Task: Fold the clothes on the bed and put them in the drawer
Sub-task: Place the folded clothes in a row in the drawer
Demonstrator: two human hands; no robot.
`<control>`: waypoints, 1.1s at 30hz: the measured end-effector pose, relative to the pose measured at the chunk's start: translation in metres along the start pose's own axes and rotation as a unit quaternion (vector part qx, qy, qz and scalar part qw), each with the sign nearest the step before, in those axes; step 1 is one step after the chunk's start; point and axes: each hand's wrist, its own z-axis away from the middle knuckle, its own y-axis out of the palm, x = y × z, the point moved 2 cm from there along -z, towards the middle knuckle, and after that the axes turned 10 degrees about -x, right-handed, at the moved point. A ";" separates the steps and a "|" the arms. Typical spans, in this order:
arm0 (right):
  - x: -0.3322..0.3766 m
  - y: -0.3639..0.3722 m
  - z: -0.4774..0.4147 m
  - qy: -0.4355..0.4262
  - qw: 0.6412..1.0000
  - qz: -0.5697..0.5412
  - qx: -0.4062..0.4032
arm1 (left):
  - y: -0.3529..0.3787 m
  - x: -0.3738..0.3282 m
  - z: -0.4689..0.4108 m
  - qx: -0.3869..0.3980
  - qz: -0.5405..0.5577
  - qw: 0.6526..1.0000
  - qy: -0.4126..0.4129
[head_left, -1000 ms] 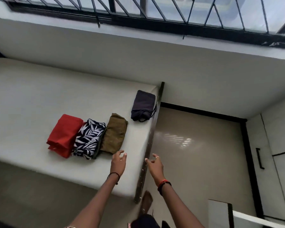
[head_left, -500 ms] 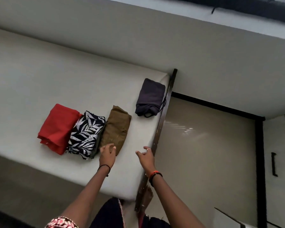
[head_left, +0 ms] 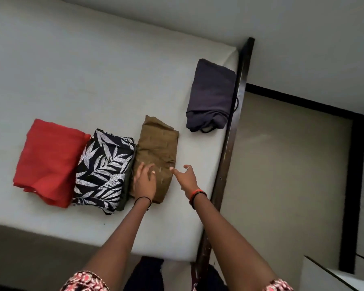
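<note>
Left hand (head_left: pixel 145 181) covers the near end of the brown folded garment (head_left: pixel 158 148), and the fingers are smeared with blur, so no idea if they're actually pressing it. Bed (head_left: pixel 72 70) runs off the left edge. Patterned sleeves (head_left: pixel 83 281) and a white cabinet (head_left: pixel 324 277) at lower right get chopped by the bottom edge.

Red-patterned sleeves (head_left: pixel 83 280), black wristband (head_left: pixel 143 199), red bracelet (head_left: pixel 197 194), ring (head_left: pixel 189 167) on right hand (head_left: pixel 186 180)

White bed (head_left: pixel 93 70), folded olive-brown cloth (head_left: pixel 158 143) under flat left grip (head_left: pixel 144 181), right grip (head_left: pixel 186 178) spread just beside, folded dark purple cloth (head_left: pixel 210 95) upper right.
</note>
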 end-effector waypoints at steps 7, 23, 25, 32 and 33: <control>0.011 0.043 -0.042 0.014 0.996 -0.091 -0.019 | 0.008 0.014 -0.020 -0.055 0.012 0.998 -0.005; 0.031 0.054 -0.038 0.002 0.993 -0.113 0.046 | 0.002 0.018 -0.030 -0.040 0.051 0.998 -0.025; 0.032 0.053 -0.035 -0.034 0.993 -0.102 0.050 | 0.000 0.017 -0.029 -0.042 0.059 0.997 -0.019; 0.018 0.021 -0.002 -0.073 0.983 -0.149 0.080 | -0.018 0.005 -0.019 -0.031 0.055 0.998 0.006; 0.016 0.009 0.003 -0.067 0.979 -0.170 0.088 | -0.024 -0.001 -0.014 -0.036 0.047 0.998 -0.001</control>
